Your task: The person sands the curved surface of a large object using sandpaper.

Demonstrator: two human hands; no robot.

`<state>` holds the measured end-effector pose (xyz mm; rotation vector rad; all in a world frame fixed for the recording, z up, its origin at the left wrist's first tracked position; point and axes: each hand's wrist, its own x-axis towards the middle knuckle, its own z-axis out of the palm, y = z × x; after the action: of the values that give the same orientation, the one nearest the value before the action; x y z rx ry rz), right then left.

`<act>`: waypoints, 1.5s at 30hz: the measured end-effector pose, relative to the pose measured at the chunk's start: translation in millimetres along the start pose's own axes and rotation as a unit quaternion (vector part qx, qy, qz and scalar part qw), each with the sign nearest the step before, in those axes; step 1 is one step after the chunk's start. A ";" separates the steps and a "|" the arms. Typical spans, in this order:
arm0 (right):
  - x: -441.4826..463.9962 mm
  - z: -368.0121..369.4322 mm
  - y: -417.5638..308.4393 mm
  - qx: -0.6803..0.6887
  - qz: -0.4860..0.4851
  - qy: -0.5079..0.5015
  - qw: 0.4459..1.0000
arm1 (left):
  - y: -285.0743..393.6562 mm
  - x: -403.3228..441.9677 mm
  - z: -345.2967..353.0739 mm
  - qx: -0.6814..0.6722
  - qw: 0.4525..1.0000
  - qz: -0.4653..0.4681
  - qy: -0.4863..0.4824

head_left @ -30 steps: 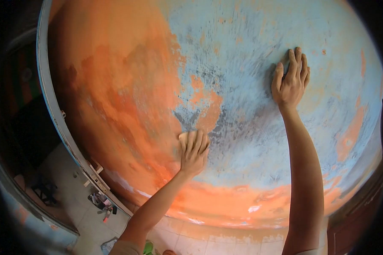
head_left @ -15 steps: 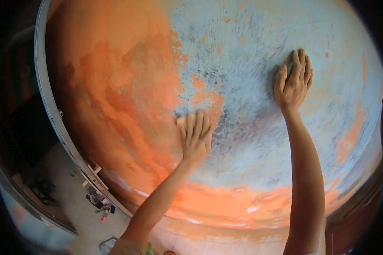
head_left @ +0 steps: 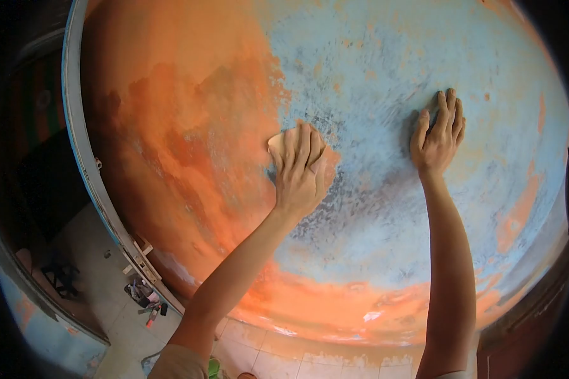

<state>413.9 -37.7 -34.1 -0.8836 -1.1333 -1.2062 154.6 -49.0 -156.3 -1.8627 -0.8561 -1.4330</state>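
Note:
A wall [head_left: 373,234] painted in patchy orange and light blue fills most of the view. My left hand [head_left: 297,170] presses a thin tan sheet [head_left: 277,143], perhaps sandpaper, against it where the orange meets the blue. The sheet's edge shows left of my fingers, and the rest lies under them. Over on the right, my right hand [head_left: 439,142] rests on the blue part with its fingers spread and nothing in it.
A grey door frame [head_left: 76,126] curves down the left side. Beyond it, small tools [head_left: 146,300] lie on the tiled floor [head_left: 117,316], near a dark stool [head_left: 62,278]. Something green [head_left: 215,368] shows at the bottom, and a dark red-brown panel [head_left: 512,354] at the lower right.
My left hand has moved up the wall with the tan sheet, and slightly right. My right hand stays on the blue part, a little lower in view.

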 end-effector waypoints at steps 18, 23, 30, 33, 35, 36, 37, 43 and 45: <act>0.6 0.3 0.8 -0.008 -0.008 0.010 1.000 | 4.1 2.3 -2.3 -0.001 0.999 -0.045 -0.010; 1.7 -1.1 -0.4 -0.007 -0.002 0.005 1.000 | 13.1 -102.8 13.1 0.065 0.992 -0.004 -0.108; 1.2 0.5 -0.3 0.009 0.001 0.006 1.000 | 6.4 -45.1 -1.4 0.053 0.997 -0.010 -0.054; 1.4 -0.8 -0.9 0.015 -0.003 0.007 1.000 | 2.9 38.9 -18.1 -0.024 0.999 0.003 0.024; 2.1 -2.5 -1.7 0.012 0.001 0.003 1.000 | 4.5 39.1 -10.6 -0.015 1.000 -0.016 0.019; 1.3 -2.4 -2.4 0.012 0.003 0.002 1.000 | 4.7 36.1 -8.7 -0.001 0.999 -0.036 0.018; -0.5 -2.3 -2.1 0.012 0.005 0.000 1.000 | 2.4 20.4 -2.7 -0.001 0.999 -0.036 0.015; 1.3 -2.9 -2.2 0.013 0.004 0.007 1.000 | 16.0 -101.3 -0.6 0.039 0.992 -0.033 -0.115; 1.3 -2.3 -0.7 0.000 -0.002 0.005 1.000 | 11.8 -96.5 -5.6 0.018 0.992 -0.030 -0.124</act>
<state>413.6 -40.3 -33.4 -0.8733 -1.1276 -1.2131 141.8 -71.7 -250.1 -2.0313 -1.0588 -1.2283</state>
